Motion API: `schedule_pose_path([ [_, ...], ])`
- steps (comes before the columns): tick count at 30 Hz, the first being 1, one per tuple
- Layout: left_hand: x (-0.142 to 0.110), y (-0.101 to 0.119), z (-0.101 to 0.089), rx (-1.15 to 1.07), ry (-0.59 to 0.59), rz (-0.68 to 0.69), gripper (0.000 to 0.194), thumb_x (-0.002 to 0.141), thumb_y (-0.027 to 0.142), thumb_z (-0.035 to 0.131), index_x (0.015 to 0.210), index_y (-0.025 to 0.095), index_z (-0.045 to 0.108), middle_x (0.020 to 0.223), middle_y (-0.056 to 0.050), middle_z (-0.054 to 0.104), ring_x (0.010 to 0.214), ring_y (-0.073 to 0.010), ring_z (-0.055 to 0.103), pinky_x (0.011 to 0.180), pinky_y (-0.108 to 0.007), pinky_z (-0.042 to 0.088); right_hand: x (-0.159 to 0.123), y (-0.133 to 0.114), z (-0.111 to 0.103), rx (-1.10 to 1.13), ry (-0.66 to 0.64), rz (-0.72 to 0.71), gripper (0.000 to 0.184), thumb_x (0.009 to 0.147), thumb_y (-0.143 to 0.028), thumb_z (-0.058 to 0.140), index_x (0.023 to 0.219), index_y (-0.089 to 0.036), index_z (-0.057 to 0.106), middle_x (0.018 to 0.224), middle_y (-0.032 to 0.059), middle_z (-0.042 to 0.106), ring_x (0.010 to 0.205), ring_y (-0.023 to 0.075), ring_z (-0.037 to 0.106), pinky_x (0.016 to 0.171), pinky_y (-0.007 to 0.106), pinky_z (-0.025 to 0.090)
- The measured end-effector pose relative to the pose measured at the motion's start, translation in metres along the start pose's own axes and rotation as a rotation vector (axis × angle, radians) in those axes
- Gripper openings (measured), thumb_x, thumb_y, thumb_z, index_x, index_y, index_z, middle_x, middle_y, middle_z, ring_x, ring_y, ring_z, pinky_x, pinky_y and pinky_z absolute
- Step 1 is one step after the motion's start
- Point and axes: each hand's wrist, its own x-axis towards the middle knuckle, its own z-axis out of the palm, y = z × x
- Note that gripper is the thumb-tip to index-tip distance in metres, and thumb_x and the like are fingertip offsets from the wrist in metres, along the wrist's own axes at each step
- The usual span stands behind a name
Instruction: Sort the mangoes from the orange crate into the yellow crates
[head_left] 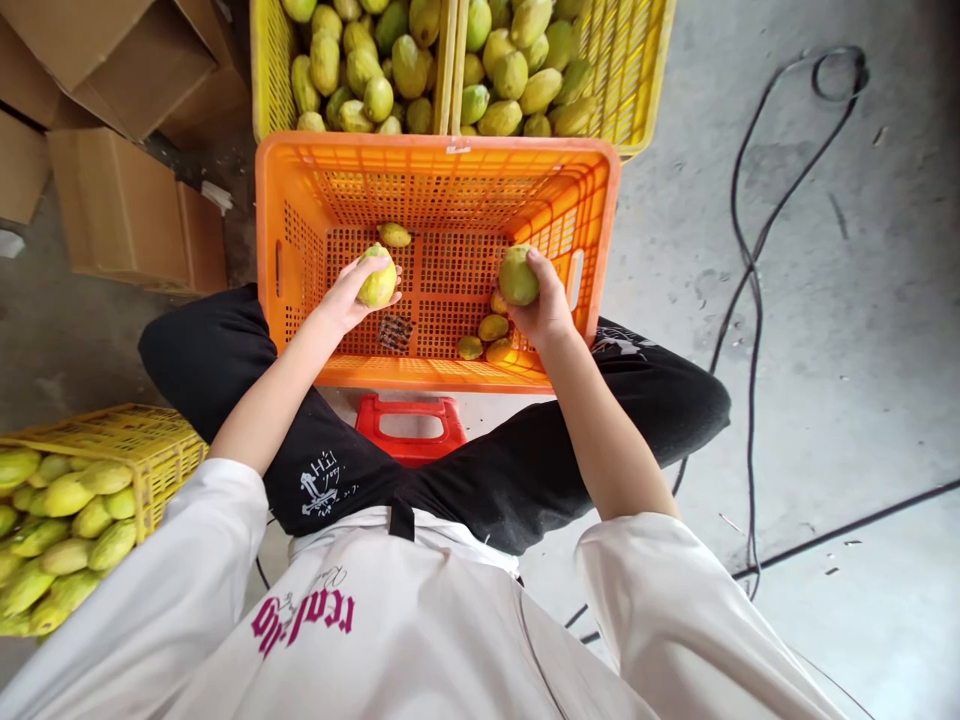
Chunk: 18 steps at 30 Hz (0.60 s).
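My left hand (346, 298) is closed round a yellow-green fruit (379, 283), held over the left half of the orange crate (439, 158). My right hand (546, 305) grips a greener fruit (517, 276) above the crate's right side. Both hands hover inside the crate, above its perforated floor. One loose fruit (394, 236) lies at the crate's back. A few more fruits (489, 338) lie in its near right corner, just below my right hand.
Two yellow crates (636, 80) full of green-yellow fruit stand behind the orange one. Another yellow crate (139, 440) of fruit sits at my left. Cardboard boxes (120, 205) are stacked at the back left. A red stool (410, 425) is under me. Black cables (750, 290) run across the concrete floor on the right.
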Motion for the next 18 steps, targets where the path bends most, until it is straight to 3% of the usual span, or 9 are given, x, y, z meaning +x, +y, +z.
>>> schedule_pose_path([
  [4, 0.0067, -0.0028, -0.0015, -0.056, 0.095, 0.008, 0.02, 0.085, 0.038, 0.069, 0.089, 0.02, 0.062, 0.085, -0.003, 0.067, 0.094, -0.0204, 0.068, 0.085, -0.035, 0.055, 0.0003, 0.0045, 0.0024, 0.014, 0.007, 0.042, 0.034, 0.077, -0.054, 0.069, 0.098, -0.028, 0.061, 0.095, 0.0008, 0.069, 0.103, 0.0249, 0.067, 0.075, 0.037, 0.062],
  [12, 0.0076, -0.0039, 0.0031, -0.007, 0.063, -0.15, 0.043, 0.085, 0.06, 0.06, 0.098, 0.02, 0.067, 0.068, -0.004, 0.067, 0.071, -0.0194, 0.07, 0.068, -0.03, 0.058, 0.0056, 0.0097, -0.0036, 0.023, 0.018, 0.135, 0.035, 0.08, -0.057, 0.064, 0.101, -0.029, 0.061, 0.092, 0.0011, 0.069, 0.094, 0.0266, 0.071, 0.068, 0.04, 0.062],
  [18, 0.0072, -0.0036, 0.0008, -0.041, 0.061, -0.107, 0.048, 0.078, 0.064, 0.067, 0.101, 0.023, 0.066, 0.069, -0.005, 0.07, 0.076, -0.0215, 0.072, 0.071, -0.03, 0.058, 0.0046, 0.005, -0.0024, 0.042, 0.064, 0.137, 0.043, 0.085, -0.068, 0.049, 0.1, -0.031, 0.061, 0.085, 0.0024, 0.07, 0.094, 0.0266, 0.071, 0.065, 0.039, 0.062],
])
